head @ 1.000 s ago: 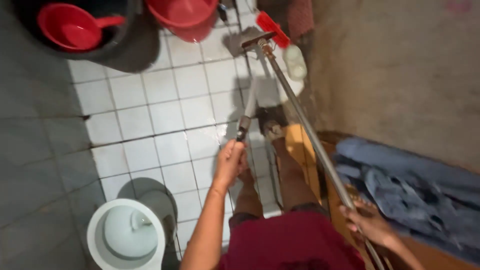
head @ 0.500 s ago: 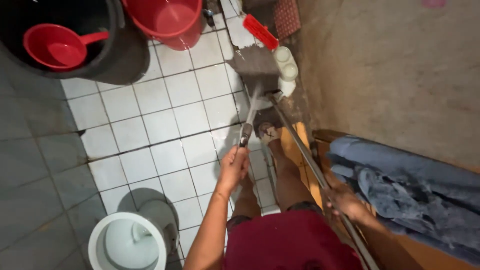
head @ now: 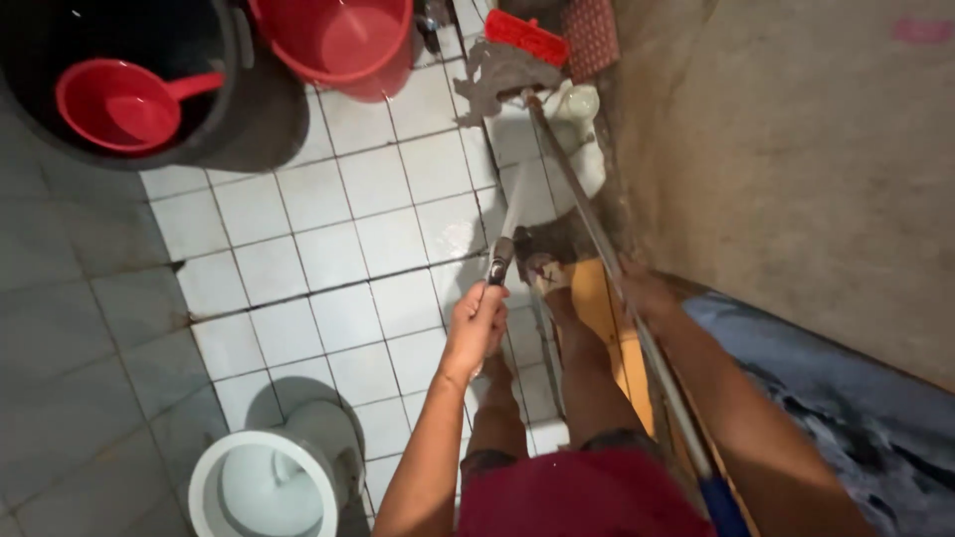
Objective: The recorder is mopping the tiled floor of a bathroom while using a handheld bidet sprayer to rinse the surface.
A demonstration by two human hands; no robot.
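While spraying across the wet white floor tiles [head: 398,189], gripping the slim metal spray nozzle [head: 504,234] in the closed left hand [head: 477,323], and wrapping the right hand [head: 642,293] around the long grey mop pole [head: 607,268], its flat head [head: 497,78] resting beyond the nozzle near the red plastic bucket [head: 343,40]. Risking a slip: bare foot [head: 545,273] planted just beside the nozzle on soaked tile.

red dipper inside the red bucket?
No. The red dipper sits in the black tub; the red bucket beside it holds none.
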